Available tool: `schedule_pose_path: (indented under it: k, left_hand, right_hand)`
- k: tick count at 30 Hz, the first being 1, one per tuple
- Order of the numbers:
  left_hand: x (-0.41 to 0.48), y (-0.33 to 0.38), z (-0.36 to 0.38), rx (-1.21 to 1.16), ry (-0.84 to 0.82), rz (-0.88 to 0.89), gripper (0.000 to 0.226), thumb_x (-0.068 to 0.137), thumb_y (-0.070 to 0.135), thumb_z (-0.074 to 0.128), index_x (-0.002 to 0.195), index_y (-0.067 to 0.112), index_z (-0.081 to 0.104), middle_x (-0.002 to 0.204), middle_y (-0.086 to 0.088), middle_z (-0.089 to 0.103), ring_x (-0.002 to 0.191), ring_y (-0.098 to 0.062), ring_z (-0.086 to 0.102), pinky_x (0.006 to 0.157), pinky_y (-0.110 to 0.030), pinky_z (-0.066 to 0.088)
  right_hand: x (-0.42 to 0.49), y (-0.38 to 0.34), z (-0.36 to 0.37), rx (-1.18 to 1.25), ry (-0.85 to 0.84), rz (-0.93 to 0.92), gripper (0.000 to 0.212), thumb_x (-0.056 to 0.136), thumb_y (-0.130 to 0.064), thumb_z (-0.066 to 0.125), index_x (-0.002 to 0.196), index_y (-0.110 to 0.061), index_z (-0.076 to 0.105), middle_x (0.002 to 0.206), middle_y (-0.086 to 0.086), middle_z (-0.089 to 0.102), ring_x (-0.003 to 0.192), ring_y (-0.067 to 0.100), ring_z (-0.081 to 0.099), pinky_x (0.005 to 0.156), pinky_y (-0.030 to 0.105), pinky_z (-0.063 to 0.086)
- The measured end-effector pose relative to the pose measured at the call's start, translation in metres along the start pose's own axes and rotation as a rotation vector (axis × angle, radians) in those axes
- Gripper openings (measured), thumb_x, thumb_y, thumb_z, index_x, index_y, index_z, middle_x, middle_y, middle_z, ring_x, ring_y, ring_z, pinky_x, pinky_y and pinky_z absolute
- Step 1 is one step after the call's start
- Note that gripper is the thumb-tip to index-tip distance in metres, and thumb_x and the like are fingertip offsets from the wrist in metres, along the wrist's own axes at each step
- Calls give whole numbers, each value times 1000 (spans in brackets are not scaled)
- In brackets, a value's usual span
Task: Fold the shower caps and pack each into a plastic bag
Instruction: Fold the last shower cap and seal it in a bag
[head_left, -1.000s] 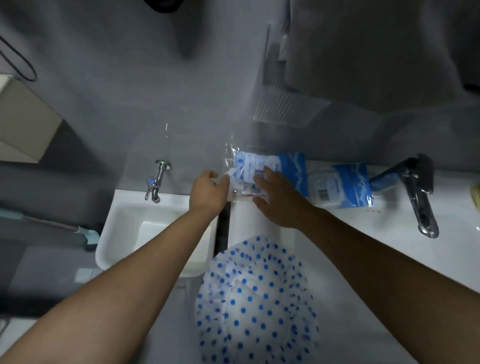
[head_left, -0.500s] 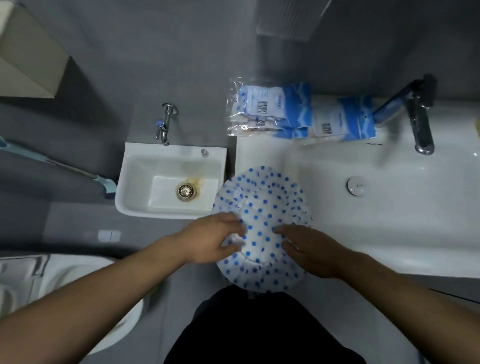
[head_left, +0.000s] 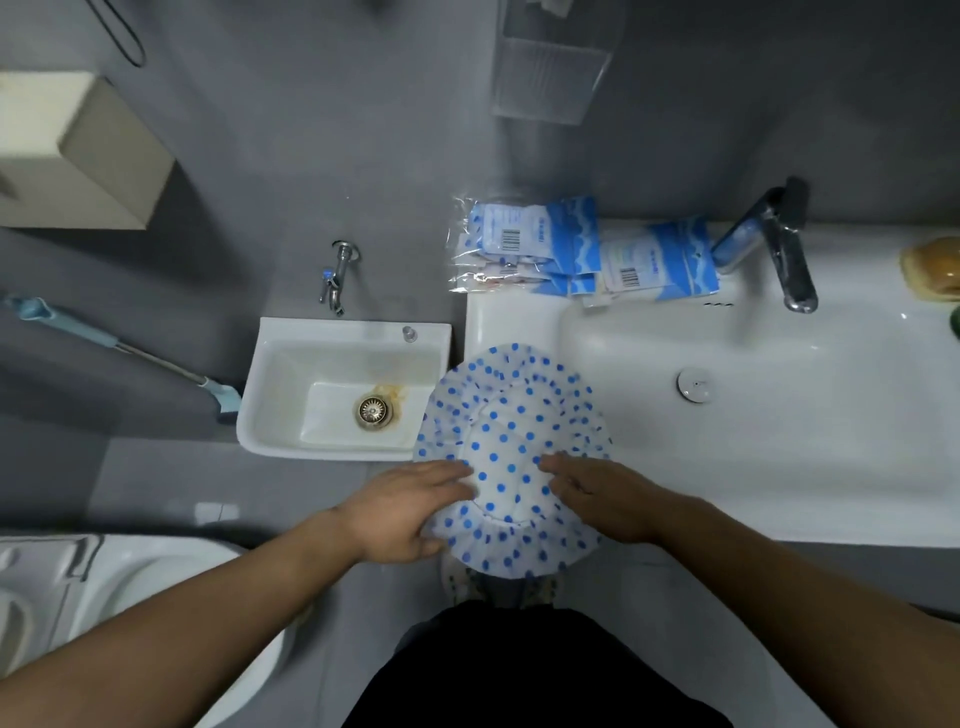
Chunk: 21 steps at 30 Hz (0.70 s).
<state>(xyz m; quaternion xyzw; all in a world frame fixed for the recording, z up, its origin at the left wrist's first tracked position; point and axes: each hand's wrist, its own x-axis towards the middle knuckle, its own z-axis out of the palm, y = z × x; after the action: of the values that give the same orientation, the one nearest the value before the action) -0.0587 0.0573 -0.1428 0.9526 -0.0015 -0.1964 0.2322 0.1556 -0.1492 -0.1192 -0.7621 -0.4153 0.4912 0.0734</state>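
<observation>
One white ceramic desk (head_left: 779, 493) carries one white, blue-dotted plastic shower cap (head_left: 514, 431) spread flat over its front left corner. Two piles of blue-and-white plastic bags (head_left: 535, 236) lie at the desk's back edge. The left hand (head_left: 405, 512) and right hand (head_left: 605, 499) rest on the cap, their fingers (head_left: 452, 470) straight and gripping nothing.

Bare left hand (head_left: 405, 512), right hand (head_left: 602, 493) and forearms (head_left: 208, 613); black garment (head_left: 519, 670) on torso.

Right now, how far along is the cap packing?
Done: a few packets with blue cards lie at the back of the sink counter, seemingly packed. In hand: one dotted shower cap lies spread open at the counter's front edge, with the left hand and right hand resting on it and no fold made yet. Left: fold this cap and bag it.
</observation>
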Motion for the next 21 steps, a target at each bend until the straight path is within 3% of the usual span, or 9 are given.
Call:
schedule_pose_path:
  k: [5,10,12,18,21]
  left_hand:
    - [1,4,4,84,-76,-39,83,75,47,73,148,26,39,165,-3,22,152,-22,19,116,-33,25]
    - [-1,5,11,178,42,35,80,65,43,79,136,22,49,147,-11,51,136,-30,50,100,-38,48]
    - [-1,6,10,171,59,26,74,69,40,73,137,22,51,146,-10,53,134,-29,53,101,-38,48]
    - [2,16,-6,-97,66,-79,53,84,44,52,134,27,58,147,6,52,137,-12,46,109,-29,41]
    - [9,20,-14,-260,81,-189,30,87,50,50,108,35,65,120,18,65,108,-6,61,92,-33,52]
  right_hand:
    - [-1,-3,-3,-13,-12,9,51,102,-44,32,150,-26,31,160,-3,28,145,16,28,119,33,21]
    - [-3,-5,-6,2,-21,4,50,102,-44,33,150,-27,32,159,-3,29,143,17,32,116,34,26]
    - [-3,-5,-7,-2,-18,3,50,102,-43,33,150,-27,33,159,-2,30,143,18,32,115,34,26]
    - [-5,-9,-10,-1,-32,5,51,103,-44,29,150,-25,32,159,-2,30,144,16,31,115,31,21]
    - [-8,-14,-14,23,-39,3,52,103,-45,26,149,-22,34,157,-2,34,143,16,32,115,29,20]
